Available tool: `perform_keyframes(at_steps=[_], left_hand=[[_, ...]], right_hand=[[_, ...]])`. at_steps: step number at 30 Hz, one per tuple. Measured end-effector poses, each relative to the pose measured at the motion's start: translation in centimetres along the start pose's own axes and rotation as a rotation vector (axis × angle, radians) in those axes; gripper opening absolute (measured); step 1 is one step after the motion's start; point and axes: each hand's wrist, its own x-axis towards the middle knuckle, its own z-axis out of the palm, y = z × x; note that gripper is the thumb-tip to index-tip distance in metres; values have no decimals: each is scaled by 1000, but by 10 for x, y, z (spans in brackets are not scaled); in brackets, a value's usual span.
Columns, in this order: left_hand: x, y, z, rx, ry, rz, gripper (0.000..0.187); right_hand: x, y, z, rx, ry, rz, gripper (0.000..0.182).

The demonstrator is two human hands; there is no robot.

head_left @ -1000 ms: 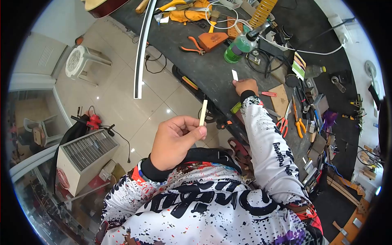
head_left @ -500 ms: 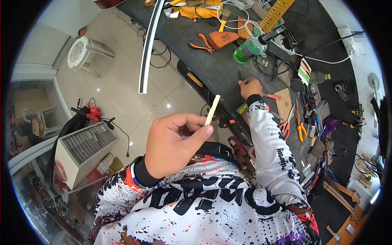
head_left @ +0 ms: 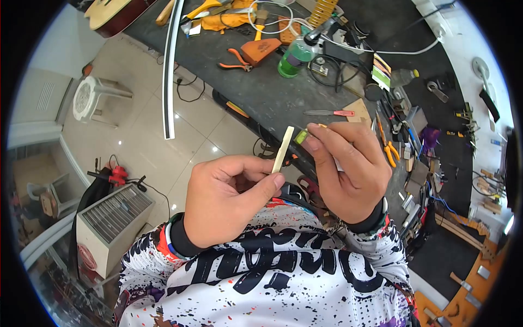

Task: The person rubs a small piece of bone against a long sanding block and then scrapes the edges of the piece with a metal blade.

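Observation:
My left hand [head_left: 231, 196] is closed, pinching a thin cream strip [head_left: 282, 150] between thumb and fingers. The strip stands tilted upward, its upper edge slightly stepped, like a guitar saddle. Close to its right, my right hand [head_left: 351, 169] has thumb and fingers drawn together in a pinch. A bit of orange shows at its fingertips; what it holds, if anything, is mostly hidden. A yellow-green object [head_left: 300, 136] shows at the bench edge just beyond those fingertips. Behind the right hand lies a slim tool with a red handle [head_left: 344, 113] on the bench.
On the dark workbench [head_left: 218, 82] are orange-handled pliers [head_left: 239, 61], a green liquid bottle [head_left: 294, 61], cables and many hand tools. A white-and-black strip [head_left: 170, 82] hangs at the left. A guitar [head_left: 111, 16], a stool [head_left: 90, 98] and a boxy unit [head_left: 114, 218] are farther left.
My right hand has come back from the bench toward my left hand. The cream strip stays in my left hand, turned slightly. The view has shifted, so the bench appears farther left.

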Motion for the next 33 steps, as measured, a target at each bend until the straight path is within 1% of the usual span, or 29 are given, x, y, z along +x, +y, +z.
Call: perform_keyframes(at_steps=[4, 12, 17, 19, 25, 28, 33], left_hand=[[1, 3, 10, -37, -29, 39, 17], [-2, 9, 15, 38, -83, 119, 12], [-4, 10, 16, 31, -90, 97, 12], [-4, 8, 18, -44, -44, 62, 15], [-6, 11, 18, -38, -32, 41, 16], [-6, 10, 17, -32, -36, 70, 15], [-7, 10, 17, -48, -44, 49, 15]], right_hand=[[-4, -6, -10, -68, -1, -12, 31], [-7, -9, -19, -150, 19, -60, 35], [-5, -11, -20, -144, 17, -84, 36], [-5, -11, -20, -139, 21, -89, 36], [-5, -12, -17, -136, 20, -119, 37], [-5, -10, -14, -117, 23, -116, 38], [-11, -11, -13, -141, 15, -125, 43]])
